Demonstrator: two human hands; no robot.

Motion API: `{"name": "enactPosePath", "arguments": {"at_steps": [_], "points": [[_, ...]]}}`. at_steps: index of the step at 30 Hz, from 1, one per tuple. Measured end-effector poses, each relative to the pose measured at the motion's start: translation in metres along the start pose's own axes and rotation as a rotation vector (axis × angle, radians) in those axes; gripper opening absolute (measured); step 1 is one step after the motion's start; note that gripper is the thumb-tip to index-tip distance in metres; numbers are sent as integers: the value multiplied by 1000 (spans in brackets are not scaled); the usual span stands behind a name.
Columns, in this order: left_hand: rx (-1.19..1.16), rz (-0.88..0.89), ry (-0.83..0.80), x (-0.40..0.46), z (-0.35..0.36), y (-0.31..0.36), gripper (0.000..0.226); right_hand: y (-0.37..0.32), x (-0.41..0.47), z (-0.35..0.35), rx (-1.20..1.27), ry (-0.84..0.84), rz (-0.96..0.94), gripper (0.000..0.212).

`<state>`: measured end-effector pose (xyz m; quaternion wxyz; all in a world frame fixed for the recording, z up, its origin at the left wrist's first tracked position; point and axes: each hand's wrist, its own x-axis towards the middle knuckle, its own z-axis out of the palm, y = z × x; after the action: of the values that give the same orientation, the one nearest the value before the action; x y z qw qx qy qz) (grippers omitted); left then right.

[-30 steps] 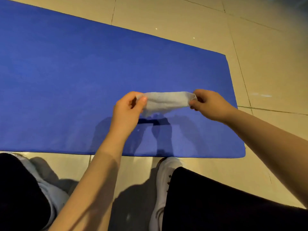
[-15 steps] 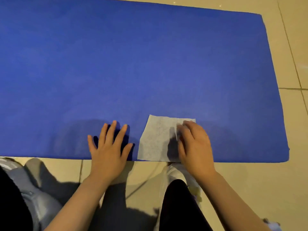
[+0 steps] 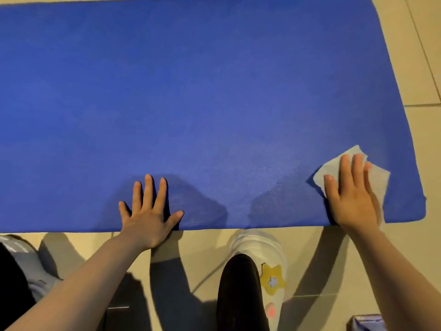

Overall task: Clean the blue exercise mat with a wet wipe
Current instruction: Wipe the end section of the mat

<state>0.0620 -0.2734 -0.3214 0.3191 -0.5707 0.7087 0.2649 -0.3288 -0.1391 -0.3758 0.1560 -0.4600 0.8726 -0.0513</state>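
Note:
The blue exercise mat [image 3: 202, 96] lies flat on the tiled floor and fills most of the view. A white wet wipe [image 3: 379, 180] is spread on the mat's near right corner. My right hand [image 3: 350, 197] presses flat on the wipe, fingers together, covering its middle. My left hand [image 3: 149, 211] rests palm down on the mat's near edge, fingers spread, holding nothing. A faint damp sheen shows on the mat between the two hands.
Beige floor tiles [image 3: 424, 68] surround the mat on the right and near side. My white shoe with a yellow star [image 3: 262, 249] stands just below the mat's edge. A grey shoe [image 3: 26, 266] sits at lower left. A small pack [image 3: 367, 322] peeks in at the bottom right.
The wipe went from being stretched between both hands to lying flat on the mat. My right hand has since slid it right along the near edge to the corner. My left hand stays planted.

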Motion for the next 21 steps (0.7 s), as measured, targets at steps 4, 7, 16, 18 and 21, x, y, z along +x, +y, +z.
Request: {"name": "enactPosePath", "arguments": {"at_steps": [4,7,16,18,21], "points": [[37,-30,-6,0,0,7,82,-35,-2,5,-36,77,170,76],[54,-46,-29,0,0,10,83,-110,-14,33,-101,36,-265,65],[1,-49,-10,-1,-6,6,85,-172,-22,50,-142,-134,-1022,63],[-14,-49,7,-1,-5,5,86,-116,-13,38,-140,-81,-847,62],[-27,-56,23,0,0,4,87,-26,-11,11,-135,-86,-499,67]]}}
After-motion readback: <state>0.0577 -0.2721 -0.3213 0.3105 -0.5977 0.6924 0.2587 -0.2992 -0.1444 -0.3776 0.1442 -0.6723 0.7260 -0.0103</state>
